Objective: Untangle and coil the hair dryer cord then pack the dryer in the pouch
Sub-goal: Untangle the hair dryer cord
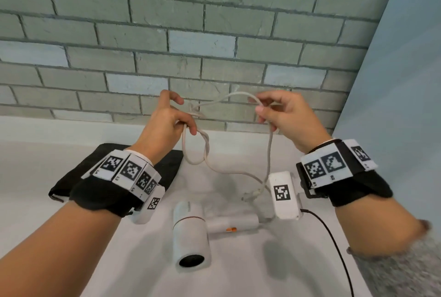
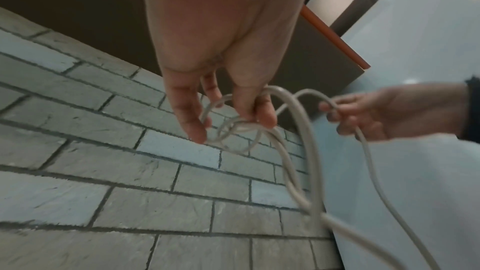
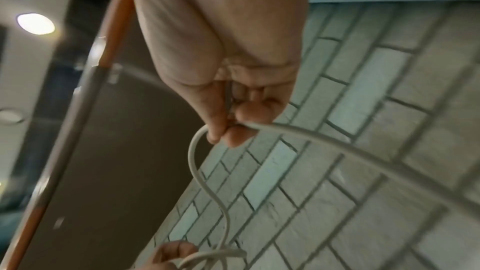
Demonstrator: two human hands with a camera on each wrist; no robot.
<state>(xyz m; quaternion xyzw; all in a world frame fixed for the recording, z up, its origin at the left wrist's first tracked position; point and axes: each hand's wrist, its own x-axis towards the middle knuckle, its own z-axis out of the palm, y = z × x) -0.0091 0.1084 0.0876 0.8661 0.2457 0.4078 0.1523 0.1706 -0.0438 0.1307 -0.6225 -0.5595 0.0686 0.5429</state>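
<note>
A white hair dryer [image 1: 191,237] lies on the white counter, nozzle toward me, handle pointing right. Its pale cord [image 1: 269,148] rises from the handle end to both raised hands. My left hand [image 1: 174,117] pinches a knotted tangle of cord loops [image 2: 233,130] between thumb and fingers, and a loop hangs below it. My right hand [image 1: 269,110] pinches the cord [image 3: 197,161] a short span away, so an arc of cord bridges the two hands. The black pouch [image 1: 171,165] lies flat on the counter under my left wrist, partly hidden.
A grey brick wall [image 1: 191,34] stands close behind the counter. A pale blue panel [image 1: 393,105] closes off the right side. A thin black cable [image 1: 334,249] runs from the right wrist camera across the counter.
</note>
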